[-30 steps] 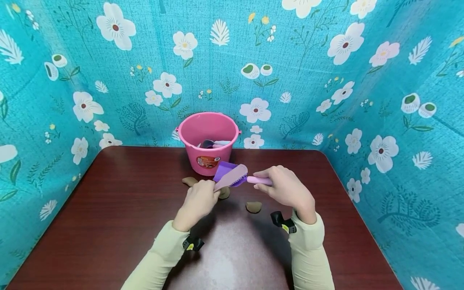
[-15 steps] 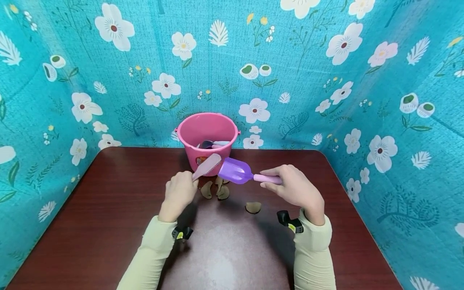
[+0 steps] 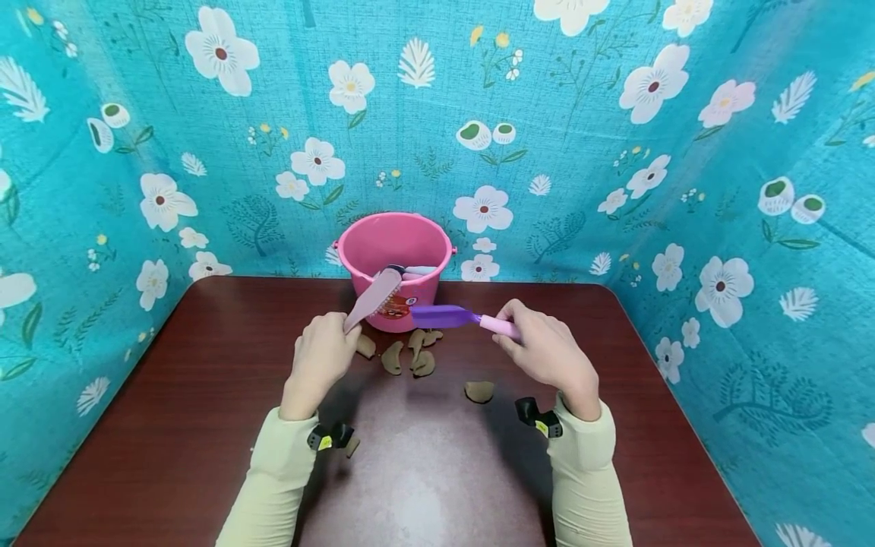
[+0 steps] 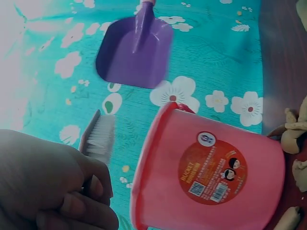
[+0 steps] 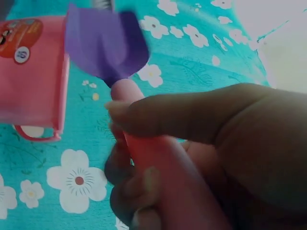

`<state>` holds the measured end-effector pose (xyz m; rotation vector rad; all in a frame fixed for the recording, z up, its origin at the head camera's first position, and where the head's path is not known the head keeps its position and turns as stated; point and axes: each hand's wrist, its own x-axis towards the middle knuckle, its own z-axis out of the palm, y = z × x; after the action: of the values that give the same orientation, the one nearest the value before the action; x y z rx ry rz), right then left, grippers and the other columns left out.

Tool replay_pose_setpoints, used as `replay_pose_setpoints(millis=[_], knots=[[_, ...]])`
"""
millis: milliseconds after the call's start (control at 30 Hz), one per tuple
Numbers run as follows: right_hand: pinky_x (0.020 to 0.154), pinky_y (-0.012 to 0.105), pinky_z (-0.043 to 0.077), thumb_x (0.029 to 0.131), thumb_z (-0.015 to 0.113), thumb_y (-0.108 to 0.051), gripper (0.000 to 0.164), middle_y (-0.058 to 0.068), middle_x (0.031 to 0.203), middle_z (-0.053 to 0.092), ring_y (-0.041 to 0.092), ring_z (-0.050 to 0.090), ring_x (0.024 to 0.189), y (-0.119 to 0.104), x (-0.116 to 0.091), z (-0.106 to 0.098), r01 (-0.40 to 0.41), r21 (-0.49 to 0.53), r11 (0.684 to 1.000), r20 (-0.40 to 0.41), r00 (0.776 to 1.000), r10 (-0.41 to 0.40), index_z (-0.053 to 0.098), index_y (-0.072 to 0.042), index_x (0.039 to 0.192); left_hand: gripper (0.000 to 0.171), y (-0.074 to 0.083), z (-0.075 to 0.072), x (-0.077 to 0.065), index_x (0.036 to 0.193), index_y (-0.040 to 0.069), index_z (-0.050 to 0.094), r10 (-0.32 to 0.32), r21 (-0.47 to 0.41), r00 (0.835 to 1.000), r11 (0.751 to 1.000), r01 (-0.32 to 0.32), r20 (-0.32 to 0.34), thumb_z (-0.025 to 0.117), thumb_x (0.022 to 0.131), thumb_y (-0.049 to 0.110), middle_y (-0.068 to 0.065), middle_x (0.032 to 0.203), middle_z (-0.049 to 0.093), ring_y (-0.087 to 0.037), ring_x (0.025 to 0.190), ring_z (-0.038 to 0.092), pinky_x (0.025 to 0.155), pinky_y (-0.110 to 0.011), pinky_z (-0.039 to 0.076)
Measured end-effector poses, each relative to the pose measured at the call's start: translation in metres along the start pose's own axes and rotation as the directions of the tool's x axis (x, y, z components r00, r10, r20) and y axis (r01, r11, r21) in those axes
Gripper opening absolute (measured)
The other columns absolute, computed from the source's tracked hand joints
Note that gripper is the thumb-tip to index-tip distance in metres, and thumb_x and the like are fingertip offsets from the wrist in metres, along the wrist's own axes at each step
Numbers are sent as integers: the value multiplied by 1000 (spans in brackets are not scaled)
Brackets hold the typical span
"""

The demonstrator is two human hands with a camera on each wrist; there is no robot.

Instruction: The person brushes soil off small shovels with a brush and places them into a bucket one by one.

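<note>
My left hand [image 3: 320, 355] grips a pale pink brush [image 3: 374, 298], its white bristles showing in the left wrist view. My right hand [image 3: 547, 348] holds the pink handle of a purple shovel [image 3: 444, 315], fingers and thumb wrapped round it in the right wrist view. The shovel's blade is raised above the table, turned nearly edge-on to the head view. Behind both tools stands a pink bucket [image 3: 372, 251] with an orange label. Several brown, curved pieces [image 3: 393, 358] lie on the table before the bucket, and one brown piece [image 3: 479, 391] lies apart, nearer the right hand.
Inside the bucket are a dark item and pale items [image 3: 418, 271], partly hidden by its rim. A small brown piece [image 3: 352, 447] lies beside the left wrist's camera. The dark red table [image 3: 205, 395] meets a teal floral cloth [image 3: 560, 159] behind and at both sides.
The brush has moved left and up, away from the shovel, to in front of the bucket's rim. The shovel has tilted from showing its hollow face to nearly edge-on.
</note>
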<state>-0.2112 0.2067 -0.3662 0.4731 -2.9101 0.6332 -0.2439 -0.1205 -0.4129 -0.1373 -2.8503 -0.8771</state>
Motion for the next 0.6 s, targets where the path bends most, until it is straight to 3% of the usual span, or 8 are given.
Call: replay_pose_setpoints(millis=[267,600], knots=[[63,35,43,94,73,-31,28,0,80,62,17,54,71,-6,8,7,-19,14,1000,-49,999,20,67,-11,113,28,7,-7,-4,72,8,58,22,-39,1000,999,-22,-20,65,97,19,-7,56,46,-20,51,41,43,-28,36],[62,33,43,90,77,-23,30,2,81,61,16,53,68,-13,11,14,4,33,999,-35,999,-3,61,-11,113,26,13,-6,-7,74,8,60,42,-57,999,997,-44,-29,66,97,19,-5,57,49,-19,51,41,44,-29,35]])
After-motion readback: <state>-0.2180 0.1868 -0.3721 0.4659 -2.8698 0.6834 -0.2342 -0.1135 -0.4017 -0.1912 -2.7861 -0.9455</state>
